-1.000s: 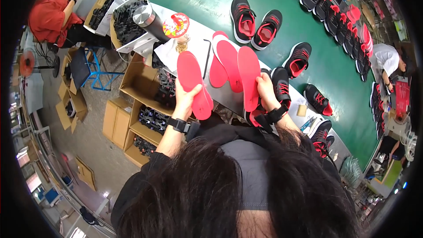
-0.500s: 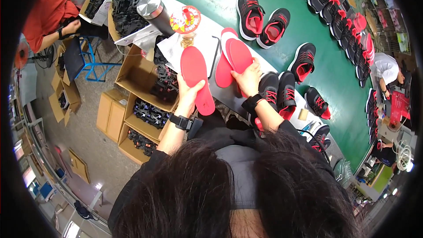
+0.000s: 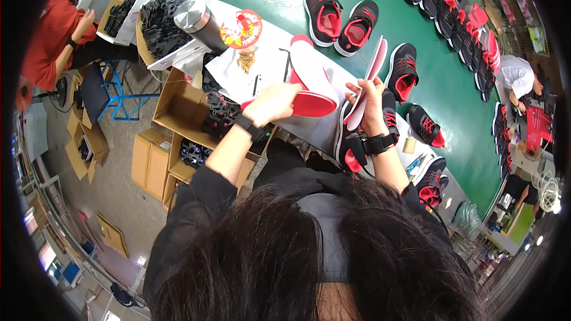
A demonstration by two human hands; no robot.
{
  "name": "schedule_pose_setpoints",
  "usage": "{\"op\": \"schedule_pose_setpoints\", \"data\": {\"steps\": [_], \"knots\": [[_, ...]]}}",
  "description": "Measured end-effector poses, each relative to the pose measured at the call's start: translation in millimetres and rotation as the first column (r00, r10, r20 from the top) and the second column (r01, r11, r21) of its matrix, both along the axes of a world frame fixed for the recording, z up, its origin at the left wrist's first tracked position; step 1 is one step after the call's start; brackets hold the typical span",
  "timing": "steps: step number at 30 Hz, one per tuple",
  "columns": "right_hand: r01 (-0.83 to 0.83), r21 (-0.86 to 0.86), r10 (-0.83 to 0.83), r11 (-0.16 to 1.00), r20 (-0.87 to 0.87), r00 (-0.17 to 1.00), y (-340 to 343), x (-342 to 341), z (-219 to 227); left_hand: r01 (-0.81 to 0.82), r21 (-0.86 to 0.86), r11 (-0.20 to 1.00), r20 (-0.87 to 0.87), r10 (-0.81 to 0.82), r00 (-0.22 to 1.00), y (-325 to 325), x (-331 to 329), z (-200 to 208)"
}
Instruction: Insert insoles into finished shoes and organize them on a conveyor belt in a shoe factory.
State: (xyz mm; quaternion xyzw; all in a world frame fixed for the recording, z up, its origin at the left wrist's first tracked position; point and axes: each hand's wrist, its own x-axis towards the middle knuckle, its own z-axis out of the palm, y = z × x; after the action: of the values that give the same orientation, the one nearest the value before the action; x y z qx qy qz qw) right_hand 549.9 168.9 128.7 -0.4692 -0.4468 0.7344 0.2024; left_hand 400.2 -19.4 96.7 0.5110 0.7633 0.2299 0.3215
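My left hand (image 3: 275,104) is closed around the middle of a red insole (image 3: 316,104), which lies crosswise with its broad end pointing right. Held on edge in my right hand (image 3: 372,102) is a pale-sided pink insole (image 3: 374,62); whether it is one or a pair pressed together I cannot tell. Between the hands, an insole with a white face (image 3: 307,62) and red edges rests on the white table. Just beyond my right hand stand black sneakers with red laces (image 3: 388,107), partly hidden by the wrist.
More black-and-red sneakers (image 3: 324,15) stand on the green surface, with a long row of them (image 3: 443,15) at the far right. A steel tumbler (image 3: 196,21), a round red-and-yellow lid (image 3: 241,28) and a box of black parts (image 3: 166,21) are left. Cartons (image 3: 151,163) sit below.
My left hand has moved right and turned its insole from upright to crosswise. My right hand has shifted right, and what it holds now stands on edge, apart from the insole on the table.
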Motion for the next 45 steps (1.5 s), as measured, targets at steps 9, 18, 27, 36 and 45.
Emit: {"op": "schedule_pose_setpoints", "data": {"steps": [9, 18, 27, 36, 45], "knots": [[-0.105, -0.031, 0.108, 0.994, 0.131, 0.986, -10, 30, -30, 0.422, -0.18, 0.889, -0.129, -0.446, 0.885, 83, -15, -17], [-0.045, -0.09, 0.053, 0.995, 0.082, 0.995, -8, 49, -16, 0.474, 0.125, 0.871, -0.358, -0.406, 0.841, 56, 1, -26], [-0.004, -0.285, -0.022, 0.958, -0.09, 0.996, -1, 63, -4, 0.457, 0.192, 0.868, -0.347, -0.375, 0.859, 31, 4, -11], [-0.335, -0.46, 0.215, 0.822, -0.294, 0.931, -4, 57, 37, 0.263, 0.469, 0.843, 0.014, -0.305, 0.952, -16, 28, 85], [-0.332, -0.049, 0.327, 0.942, -0.092, 0.941, -18, 54, 51, -0.302, 0.229, 0.925, 0.842, -0.032, 0.539, -20, 39, 73]]}}
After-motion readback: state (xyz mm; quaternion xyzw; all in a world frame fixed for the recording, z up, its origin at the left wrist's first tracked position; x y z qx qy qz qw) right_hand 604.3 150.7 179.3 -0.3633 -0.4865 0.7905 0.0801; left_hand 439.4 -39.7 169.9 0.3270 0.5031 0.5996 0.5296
